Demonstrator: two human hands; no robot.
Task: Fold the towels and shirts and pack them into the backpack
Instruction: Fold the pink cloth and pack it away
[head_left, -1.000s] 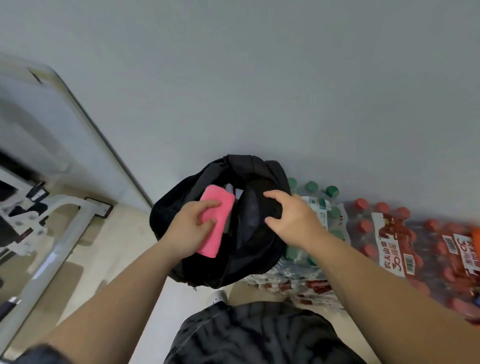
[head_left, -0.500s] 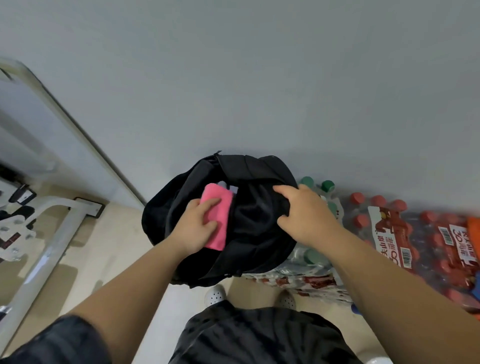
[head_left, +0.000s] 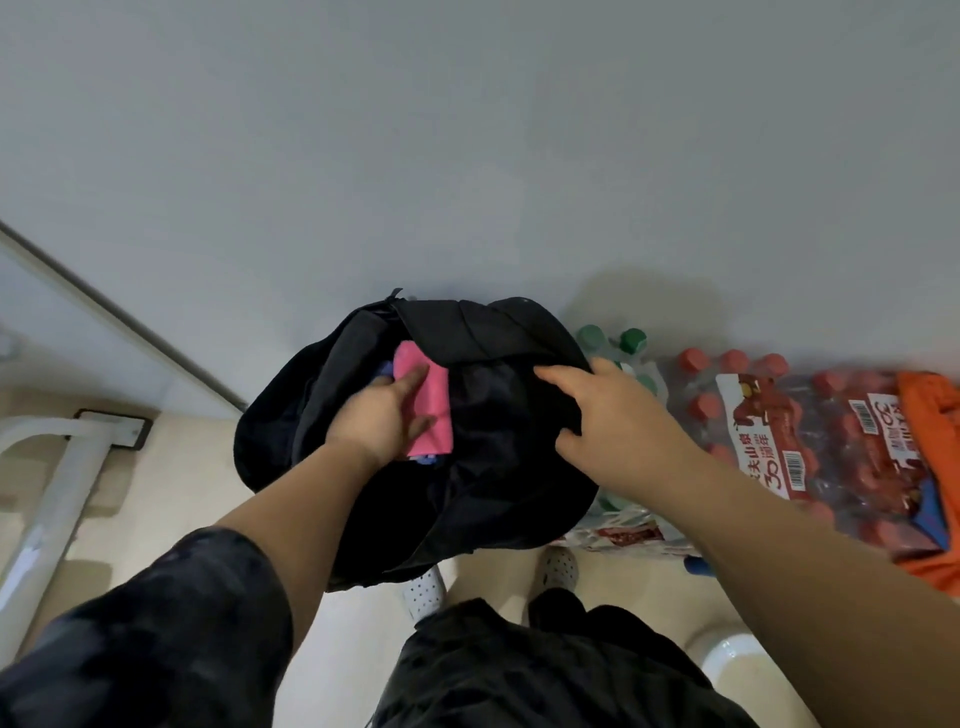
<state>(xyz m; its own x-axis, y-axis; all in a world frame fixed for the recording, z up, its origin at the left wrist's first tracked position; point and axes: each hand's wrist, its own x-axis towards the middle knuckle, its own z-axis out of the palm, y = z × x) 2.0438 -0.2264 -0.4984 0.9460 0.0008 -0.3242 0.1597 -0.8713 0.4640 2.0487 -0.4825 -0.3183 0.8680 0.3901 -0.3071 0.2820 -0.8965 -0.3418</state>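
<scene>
Two hands work at a black backpack (head_left: 498, 467) that stands in the middle of the frame, its back edge touching the grey wall (head_left: 467, 156). Free floor remains only at the lower left and between the white shoes (head_left: 423, 592). On the right, packs of red-capped bottles (head_left: 753, 415) stand just beside the bag. The left hand (head_left: 382, 421) holds a folded pink towel (head_left: 434, 410) in the bag's open mouth, forefinger and thumb spread on its face; the other fingers are hidden past its left edge. The right hand (head_left: 618, 415) grips the bag's right rim with curled fingers. Something blue (head_left: 423, 458) shows under the towel, too little to name. A white frame (head_left: 57, 467) is cut off at the left border.
</scene>
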